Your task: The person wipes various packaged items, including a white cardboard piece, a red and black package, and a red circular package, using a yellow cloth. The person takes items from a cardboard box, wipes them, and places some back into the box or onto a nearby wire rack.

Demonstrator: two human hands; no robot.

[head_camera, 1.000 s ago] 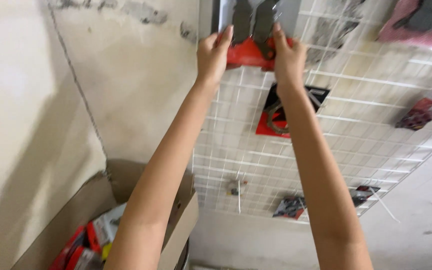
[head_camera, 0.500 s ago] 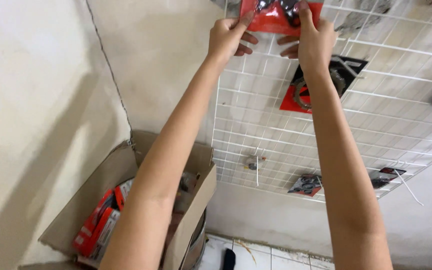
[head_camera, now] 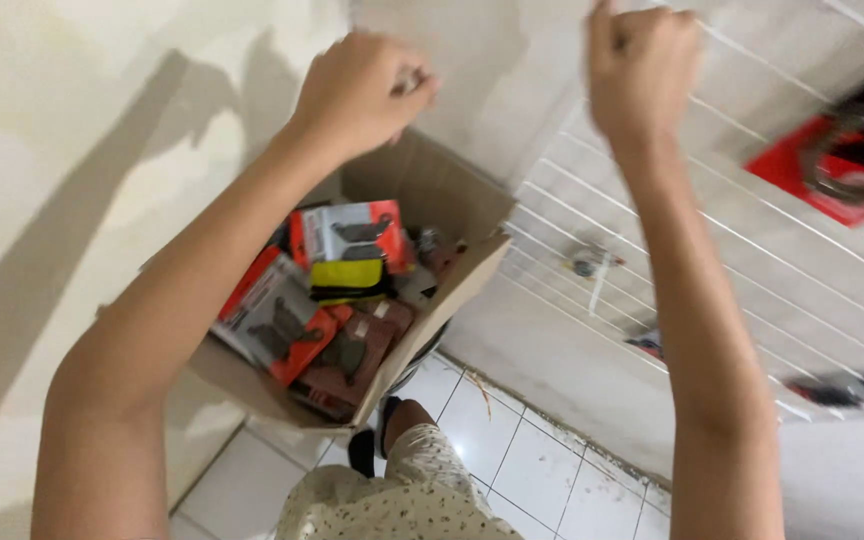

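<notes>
— Can you tell what the right hand [head_camera: 642, 70] grips?
— No. Its fingers curl away from the camera, and the top edge crops the knuckles.

— And the left hand [head_camera: 357, 95]?
— Closed into a fist; anything inside is hidden.

— The red packet [head_camera: 832, 170] on the wire grid [head_camera: 712, 260]?
— Smeared by blur and cut by the right edge.

— The box [head_camera: 442, 190]?
— The left forearm covers its near side; the lower packets are buried.
</notes>
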